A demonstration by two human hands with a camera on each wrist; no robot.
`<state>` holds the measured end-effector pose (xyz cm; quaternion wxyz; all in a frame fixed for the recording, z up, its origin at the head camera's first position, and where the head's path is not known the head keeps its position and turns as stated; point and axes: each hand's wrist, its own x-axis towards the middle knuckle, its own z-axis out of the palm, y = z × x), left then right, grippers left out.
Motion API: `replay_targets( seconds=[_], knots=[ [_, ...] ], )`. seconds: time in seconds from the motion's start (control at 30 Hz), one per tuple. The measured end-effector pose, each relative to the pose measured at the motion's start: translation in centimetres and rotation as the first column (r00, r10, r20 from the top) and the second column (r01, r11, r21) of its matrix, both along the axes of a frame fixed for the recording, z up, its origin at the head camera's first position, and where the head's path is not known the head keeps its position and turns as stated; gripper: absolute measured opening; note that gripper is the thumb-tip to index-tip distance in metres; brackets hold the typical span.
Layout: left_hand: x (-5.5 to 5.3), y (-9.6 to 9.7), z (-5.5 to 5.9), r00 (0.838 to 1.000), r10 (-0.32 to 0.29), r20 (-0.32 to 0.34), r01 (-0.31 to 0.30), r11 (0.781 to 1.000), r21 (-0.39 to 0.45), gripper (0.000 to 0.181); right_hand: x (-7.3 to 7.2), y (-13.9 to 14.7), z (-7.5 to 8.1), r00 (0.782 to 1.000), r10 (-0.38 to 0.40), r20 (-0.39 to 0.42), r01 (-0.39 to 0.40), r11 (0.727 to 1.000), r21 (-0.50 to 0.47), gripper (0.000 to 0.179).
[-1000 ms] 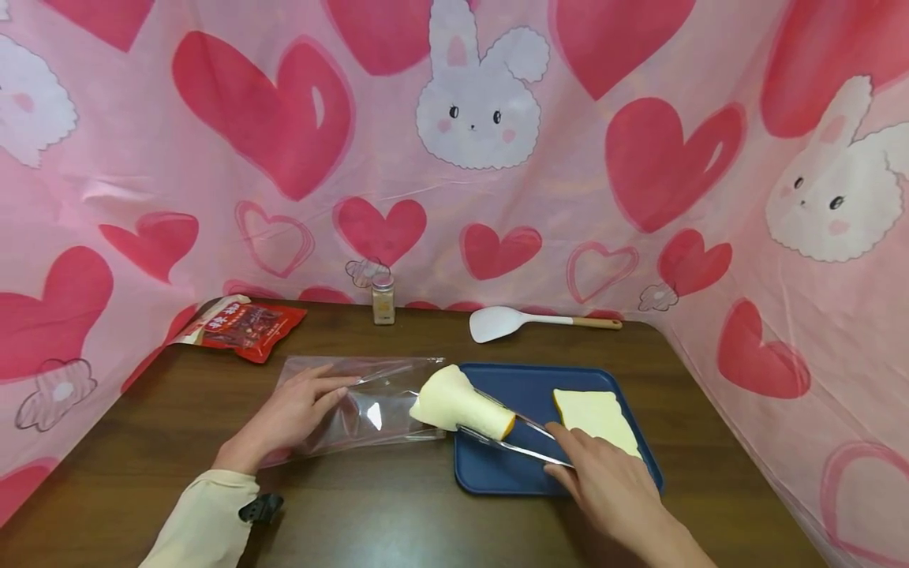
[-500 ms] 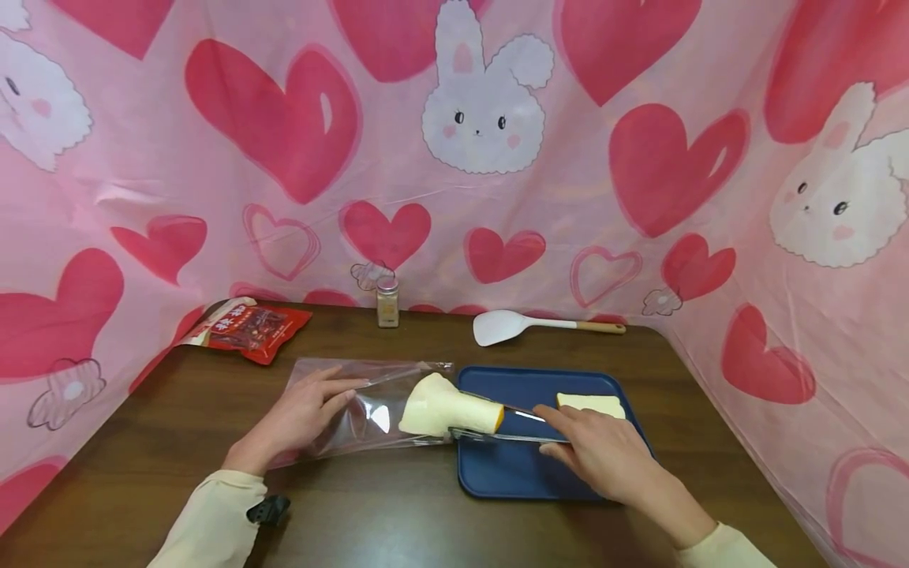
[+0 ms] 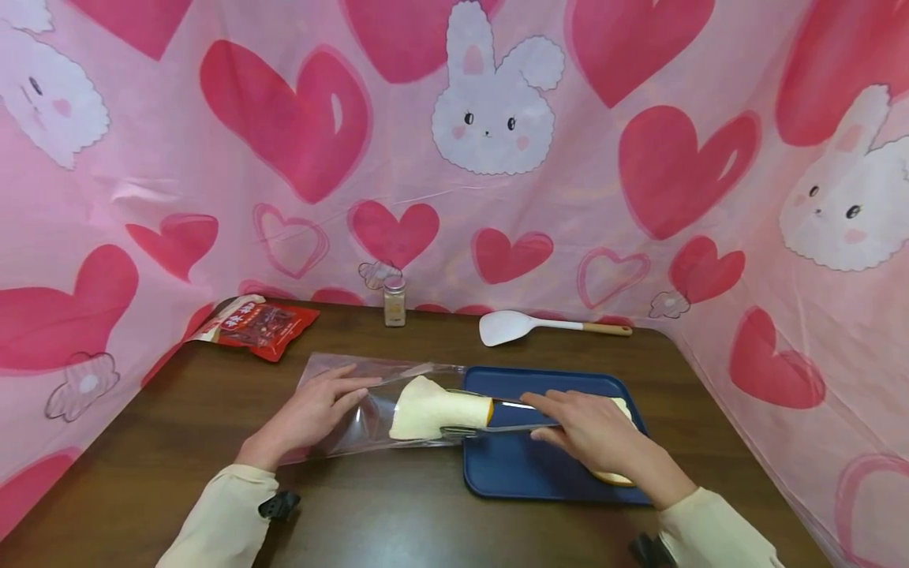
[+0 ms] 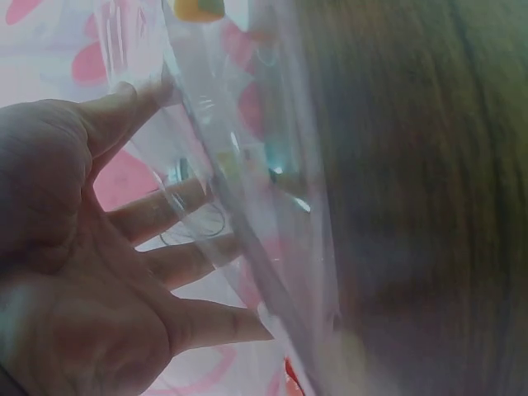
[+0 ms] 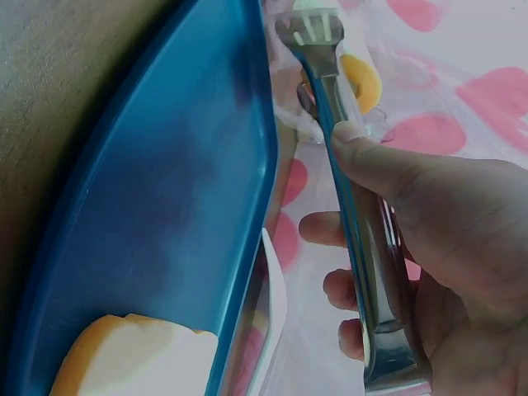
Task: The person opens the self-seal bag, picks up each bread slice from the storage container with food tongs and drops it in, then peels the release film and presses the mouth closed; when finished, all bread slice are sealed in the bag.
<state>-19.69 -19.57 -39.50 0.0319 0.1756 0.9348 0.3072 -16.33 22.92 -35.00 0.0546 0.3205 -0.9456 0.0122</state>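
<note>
So, from where I am standing, the folded bread slice [image 3: 439,412] is marking the centre of a clock, with twelve facing the far side of the dark wood-grain bench [image 3: 369,521]. At three o'clock the right hand [image 3: 596,434] is curling round shiny metal tongs [image 5: 373,247], which are pinching the slice's rolled end from both sides. At nine the left hand [image 3: 319,414] is lying with fingers spread and nearly straight on a clear plastic bag [image 3: 365,434], seemingly touching rather than gripping it. The slice's wide end is sitting within the bag's outline; glare is hiding how far inside.

For good handling, I am judging a light, even squeeze best, because the bread is looking soft enough to crease under thin metal. Keeping it low and level should avoid snagging the plastic, with the left fingers steadying it.

The bag is looking thin, glossy and wrinkled; the slice is showing a pale, matte face, flaring like a fan, with orange crust. Around three o'clock, a blue round-cornered tray [image 3: 511,465] is holding a second slice [image 5: 148,363]. A white spatula [image 3: 506,326] is resting between one and two, a small clear jar [image 3: 394,306] at eleven, a shiny red packet [image 3: 263,327] at ten.
</note>
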Motion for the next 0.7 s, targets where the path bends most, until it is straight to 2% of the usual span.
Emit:
replay_targets(
  seconds=[0.47, 0.6, 0.7],
  knots=[
    [0.1, 0.4, 0.0, 0.998, -0.011, -0.058, 0.008, 0.999, -0.044, 0.035, -1.7, -1.7, -1.0, 1.000, 0.027, 0.000, -0.027, 1.000, 0.002, 0.052],
    [0.1, 0.4, 0.0, 0.999, -0.005, -0.043, 0.003, 0.999, -0.037, 0.035, -2.0, -2.4, -1.2, 0.998, 0.058, -0.023, -0.058, 0.998, 0.000, 0.051],
    [0.1, 0.4, 0.0, 1.000, 0.008, 0.006, -0.008, 1.000, -0.014, 0.036, -2.2, -2.9, -1.3, 0.998, 0.070, -0.012, -0.070, 0.998, -0.005, 0.050]
  ],
)
